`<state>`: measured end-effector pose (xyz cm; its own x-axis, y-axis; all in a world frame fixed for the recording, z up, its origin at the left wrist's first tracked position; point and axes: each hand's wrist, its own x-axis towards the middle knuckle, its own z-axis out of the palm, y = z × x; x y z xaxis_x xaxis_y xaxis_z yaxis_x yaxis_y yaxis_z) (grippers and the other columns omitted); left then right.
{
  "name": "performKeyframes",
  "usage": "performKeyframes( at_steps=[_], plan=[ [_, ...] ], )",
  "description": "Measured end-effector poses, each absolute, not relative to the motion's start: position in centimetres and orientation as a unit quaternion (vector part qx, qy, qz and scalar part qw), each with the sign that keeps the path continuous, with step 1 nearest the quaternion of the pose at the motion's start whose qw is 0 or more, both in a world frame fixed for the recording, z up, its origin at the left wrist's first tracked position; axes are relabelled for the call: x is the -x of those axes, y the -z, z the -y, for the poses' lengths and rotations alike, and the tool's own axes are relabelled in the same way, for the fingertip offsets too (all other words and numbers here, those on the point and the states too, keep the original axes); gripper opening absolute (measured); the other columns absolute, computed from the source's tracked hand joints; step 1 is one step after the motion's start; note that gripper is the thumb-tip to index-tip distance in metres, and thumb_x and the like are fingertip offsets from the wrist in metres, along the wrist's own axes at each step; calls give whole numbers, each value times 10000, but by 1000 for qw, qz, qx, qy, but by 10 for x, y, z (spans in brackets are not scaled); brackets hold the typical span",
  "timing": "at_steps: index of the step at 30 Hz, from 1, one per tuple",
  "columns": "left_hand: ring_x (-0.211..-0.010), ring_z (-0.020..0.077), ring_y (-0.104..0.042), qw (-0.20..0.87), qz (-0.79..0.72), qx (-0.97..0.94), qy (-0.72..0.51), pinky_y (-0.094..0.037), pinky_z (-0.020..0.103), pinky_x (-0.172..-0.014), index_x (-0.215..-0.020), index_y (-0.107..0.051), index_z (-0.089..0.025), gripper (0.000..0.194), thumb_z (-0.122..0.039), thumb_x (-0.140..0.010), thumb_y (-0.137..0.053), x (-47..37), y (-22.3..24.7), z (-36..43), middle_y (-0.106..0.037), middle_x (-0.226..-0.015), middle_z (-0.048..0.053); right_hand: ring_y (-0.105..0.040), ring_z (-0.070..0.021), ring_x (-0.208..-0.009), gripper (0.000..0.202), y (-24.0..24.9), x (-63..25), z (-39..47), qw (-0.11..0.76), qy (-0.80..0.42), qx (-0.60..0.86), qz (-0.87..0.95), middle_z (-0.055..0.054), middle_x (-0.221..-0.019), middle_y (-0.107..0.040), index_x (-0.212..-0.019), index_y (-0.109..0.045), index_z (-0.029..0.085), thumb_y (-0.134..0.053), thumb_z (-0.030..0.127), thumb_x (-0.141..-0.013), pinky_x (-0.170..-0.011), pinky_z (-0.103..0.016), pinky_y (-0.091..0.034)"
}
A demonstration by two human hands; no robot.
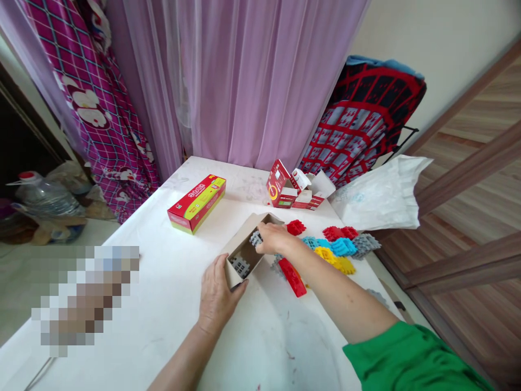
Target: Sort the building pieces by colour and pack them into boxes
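My left hand (215,290) grips the near end of an open cardboard box (240,237), thumb on one side and fingers on the other. Grey toothed plastic building pieces (240,267) lie inside its near end. My right hand (269,238) reaches over the box's far part, fingers closed on a grey building piece (255,238). Beside the box on the right lie a red building piece (293,278), another red one (296,227), and stacks of blue pieces (344,246), yellow pieces (336,260), grey pieces (366,245) and red pieces (340,233).
A closed red and yellow-green box (197,203) lies on the white table (163,304) at the left. Opened red and white cartons (280,187) stand at the back. A white plastic bag (378,193) sits at the right edge. A pixelated patch covers something at the left.
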<state>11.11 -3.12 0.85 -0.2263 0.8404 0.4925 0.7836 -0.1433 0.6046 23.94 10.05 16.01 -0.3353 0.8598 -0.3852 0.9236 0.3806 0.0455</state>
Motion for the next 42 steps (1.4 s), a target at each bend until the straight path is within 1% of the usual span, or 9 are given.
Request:
performKeyframes(
  at_steps=[2, 11, 24, 30, 33, 36, 38, 40, 42],
  plan=[
    [-1163, 320, -542, 27, -656, -618, -432, -442, 495, -975, -1376, -334, -182, 736, -385, -758, -677, -112, -7, 31, -547, -1277, 165, -589, -334, -1118, 552, -158, -233, -101, 183, 75, -541, -817, -199, -1224, -622, -1179, -570, 119, -646, 378, -697, -937, -455, -424],
    [-1144, 317, -557, 11, -659, -612, -437, -430, 501, -969, -1358, -361, -184, 724, -382, -743, -687, -113, -6, 32, -575, -1256, 157, -629, -318, -1091, 572, -129, -212, -105, 291, 87, -512, -804, -206, -1177, -663, -1152, -655, 80, -691, 355, -652, -889, -377, -502],
    [-1131, 320, -559, 15, -659, -613, -435, -439, 503, -960, -1381, -339, -187, 763, -381, -736, -698, -113, -4, 31, -568, -1257, 164, -644, -321, -1068, 571, -102, -210, -107, 296, 108, -497, -808, -204, -1157, -673, -1109, -687, 85, -757, 262, -571, -879, -368, -533],
    [-1143, 314, -556, 20, -657, -614, -436, -434, 495, -971, -1366, -359, -177, 743, -390, -738, -695, -112, -4, 31, -571, -1255, 163, -655, -302, -1035, 549, -121, -213, -104, 286, 139, -492, -810, -180, -1133, -688, -1092, -693, 92, -760, 314, -594, -848, -331, -537],
    [-1150, 318, -553, 18, -660, -614, -432, -436, 495, -971, -1364, -363, -171, 732, -400, -748, -684, -111, -5, 32, -573, -1251, 166, -644, -286, -1052, 500, -138, -225, -105, 221, 154, -485, -832, -163, -1168, -675, -1129, -677, 105, -706, 304, -671, -870, -322, -518],
    [-1154, 321, -551, 17, -661, -618, -425, -440, 493, -969, -1370, -353, -166, 731, -409, -760, -674, -110, -6, 32, -568, -1258, 171, -634, -225, -1063, 441, -152, -260, -115, 57, 200, -476, -854, -79, -1196, -673, -1183, -655, 186, -623, 246, -747, -925, -298, -482],
    [-1158, 323, -549, 22, -661, -620, -422, -440, 490, -975, -1368, -357, -160, 724, -416, -766, -668, -108, -7, 32, -566, -1264, 173, -651, -195, -1006, 375, -161, -303, -128, -42, 244, -493, -834, -35, -1129, -704, -1150, -670, 210, -575, 245, -789, -899, -283, -492],
    [-1157, 325, -552, 29, -665, -617, -419, -438, 491, -980, -1365, -366, -157, 719, -438, -771, -657, -107, -7, 32, -570, -1260, 173, -662, -196, -952, 335, -170, -359, -143, -117, 218, -554, -795, -39, -1052, -726, -1104, -686, 185, -533, 274, -820, -854, -281, -507],
    [-1142, 328, -562, 31, -667, -616, -418, -448, 489, -969, -1358, -376, -147, 725, -485, -773, -637, -105, -7, 30, -576, -1249, 177, -658, -204, -955, 323, -181, -421, -155, -153, 131, -645, -737, -49, -1052, -724, -1061, -701, 172, -510, 294, -830, -858, -279, -498]
  ],
)
